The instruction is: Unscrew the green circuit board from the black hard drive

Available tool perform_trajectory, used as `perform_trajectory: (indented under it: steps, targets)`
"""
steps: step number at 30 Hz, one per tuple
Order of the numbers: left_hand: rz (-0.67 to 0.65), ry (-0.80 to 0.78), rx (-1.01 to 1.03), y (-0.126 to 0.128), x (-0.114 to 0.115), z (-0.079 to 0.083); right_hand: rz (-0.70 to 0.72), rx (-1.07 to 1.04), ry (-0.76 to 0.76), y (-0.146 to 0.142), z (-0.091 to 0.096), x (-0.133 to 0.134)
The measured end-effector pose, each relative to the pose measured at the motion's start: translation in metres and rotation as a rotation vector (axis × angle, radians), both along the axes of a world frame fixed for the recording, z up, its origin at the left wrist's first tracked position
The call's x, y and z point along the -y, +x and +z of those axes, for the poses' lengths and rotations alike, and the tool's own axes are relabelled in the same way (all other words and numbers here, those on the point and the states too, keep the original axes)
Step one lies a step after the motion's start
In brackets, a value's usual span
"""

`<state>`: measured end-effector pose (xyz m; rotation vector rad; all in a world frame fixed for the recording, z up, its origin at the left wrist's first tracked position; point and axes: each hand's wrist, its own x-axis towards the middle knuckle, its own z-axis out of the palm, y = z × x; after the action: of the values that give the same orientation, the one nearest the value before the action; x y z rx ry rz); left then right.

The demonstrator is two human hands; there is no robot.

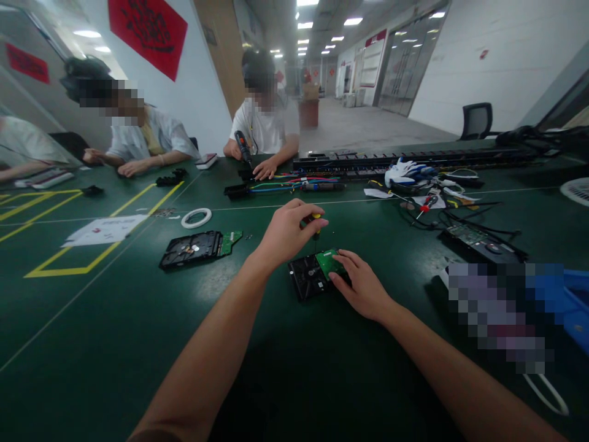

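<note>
A hard drive (306, 277) lies flat on the green tabletop (184, 350), its black casing bare at the left and a bright green circuit board (329, 263) over its right part, with a pale round spot near the middle. The left hand (294, 228) is above the drive's far edge, thumb and fingertips pinched together on the handle of a yellow-and-black screwdriver (317, 233). Its thin shaft points straight down at the drive; whether the tip touches cannot be told. The right hand (358, 281) rests at the drive's right side, thumb and fingers apart, fingertips touching the board.

Left of the drive, well apart from it, lies a second drive (188, 250) with a smaller green board (230, 243) at its right end; a white ring (196, 218) lies just beyond that one. Beyond the drive, across the table, a co-worker (264, 126) grips a power tool (242, 146) near coloured cables (289, 182). Far to the drive's right are white-and-blue gloves (407, 173), a red-handled screwdriver (429, 204) and a black device (485, 242) showing circuitry.
</note>
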<state>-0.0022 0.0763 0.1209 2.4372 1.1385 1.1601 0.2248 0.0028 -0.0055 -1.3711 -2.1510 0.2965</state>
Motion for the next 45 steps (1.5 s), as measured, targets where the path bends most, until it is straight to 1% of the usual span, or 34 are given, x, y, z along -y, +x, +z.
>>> perform_trajectory:
  steps: [11,19,28,38,41,45]
  targets:
    - [-0.015,0.033,-0.069,-0.0008,-0.0007,0.0002,-0.005,0.006,-0.021,0.0003,0.0012,0.0003]
    - [-0.016,0.022,-0.058,-0.001,-0.0015,-0.0012,-0.007,0.007,-0.029,-0.0005,0.0026,-0.0002]
    - [-0.02,-0.006,-0.029,0.0,-0.0002,0.0008,-0.009,0.011,-0.021,0.0004,0.0003,0.0004]
    - [0.084,0.014,-0.038,-0.0007,0.0003,0.0019,-0.015,0.024,-0.031,0.0003,0.0006,0.0002]
    - [0.066,0.01,-0.035,-0.0001,0.0002,0.002,-0.012,0.01,-0.03,0.0006,0.0003,0.0004]
    - [-0.006,-0.007,-0.03,0.0,0.0013,0.0033,-0.014,0.001,-0.033,0.0011,-0.0001,0.0006]
